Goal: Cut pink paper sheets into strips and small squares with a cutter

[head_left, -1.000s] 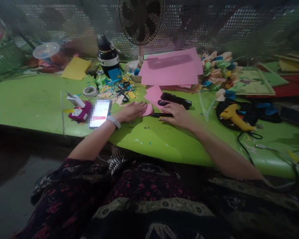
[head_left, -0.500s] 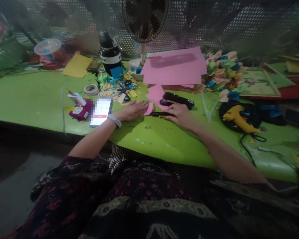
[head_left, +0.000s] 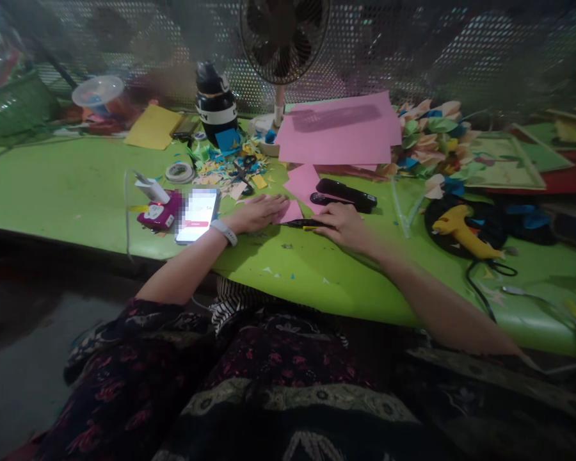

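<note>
My left hand (head_left: 263, 212) lies flat on the green table, its fingers over a small pink paper piece (head_left: 292, 212) and mostly stretched out. A pointed corner of that paper shows past the fingertips. My right hand (head_left: 338, 224) is closed on a slim black-and-yellow tool (head_left: 297, 223), whose kind I cannot make out. The tool lies low at the paper's near edge, its thin end towards my left hand. Just beyond my right hand are a black stapler (head_left: 348, 194) and another pink paper piece (head_left: 301, 182).
A lit phone (head_left: 198, 216) and a purple plug adapter (head_left: 160, 212) are left of my hands. Behind lie paper scraps with scissors (head_left: 242, 174), a tape roll (head_left: 180, 172), a bottle (head_left: 217, 112), a fan (head_left: 284, 38) and pink sheets (head_left: 336, 137). A yellow glue gun (head_left: 465, 232) rests at the right.
The pink paper under my left hand now shows a flatter, more pointed corner. The slim tool has turned slightly along its edge. The whole view has shifted a little.
</note>
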`<state>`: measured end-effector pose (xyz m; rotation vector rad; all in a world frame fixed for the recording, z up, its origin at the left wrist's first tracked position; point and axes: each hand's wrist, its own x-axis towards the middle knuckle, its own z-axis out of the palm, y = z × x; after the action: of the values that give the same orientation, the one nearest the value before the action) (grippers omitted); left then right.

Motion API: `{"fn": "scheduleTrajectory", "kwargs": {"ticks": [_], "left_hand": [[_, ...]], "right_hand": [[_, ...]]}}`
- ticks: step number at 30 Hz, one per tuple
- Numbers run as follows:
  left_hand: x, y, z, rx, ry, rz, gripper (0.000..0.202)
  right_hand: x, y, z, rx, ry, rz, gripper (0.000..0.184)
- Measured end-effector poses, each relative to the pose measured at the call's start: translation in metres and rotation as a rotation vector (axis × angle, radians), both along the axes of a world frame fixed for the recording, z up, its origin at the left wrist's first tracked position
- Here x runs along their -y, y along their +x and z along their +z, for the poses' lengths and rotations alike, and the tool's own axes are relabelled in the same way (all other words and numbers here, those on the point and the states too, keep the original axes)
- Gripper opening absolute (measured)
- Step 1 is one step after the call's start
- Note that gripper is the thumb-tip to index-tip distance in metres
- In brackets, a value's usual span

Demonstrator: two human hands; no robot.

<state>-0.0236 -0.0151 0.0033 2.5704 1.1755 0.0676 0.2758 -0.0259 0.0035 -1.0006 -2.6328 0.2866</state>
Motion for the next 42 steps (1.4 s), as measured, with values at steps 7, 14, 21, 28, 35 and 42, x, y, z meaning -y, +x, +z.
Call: {"fn": "scheduleTrajectory", "kwargs": {"ticks": [7,14,21,28,35,42], "left_hand": [[0.000,0.000,-0.004,0.027,0.015,-0.003,0.057],[-0.001,-0.004,0.008,0.294,0.108,0.098,0.055],[0.014,-0.022,0.031,-0.003,0.035,0.277,0.068],[0.007,-0.025,0.027,0.168,-0.040,0.256,0.085],[-0.003,-0.029,0.015,0.236,0.052,0.308,0.064],[-0.004,-0.032,0.014,0.301,-0.127,0.351,0.060]], "right_hand": [[0.012,0.004,0.012,-0.008,-0.023,0.126,0.031],[0.008,-0.007,0.013,-0.069,-0.095,0.082,0.062],[0.007,-0.014,0.001,0.203,-0.195,0.069,0.086],[0.008,-0.017,0.004,0.239,-0.170,0.065,0.084],[0.011,-0.021,0.006,0.233,-0.145,0.050,0.084],[0.014,-0.020,0.003,0.193,-0.142,0.036,0.084]]}}
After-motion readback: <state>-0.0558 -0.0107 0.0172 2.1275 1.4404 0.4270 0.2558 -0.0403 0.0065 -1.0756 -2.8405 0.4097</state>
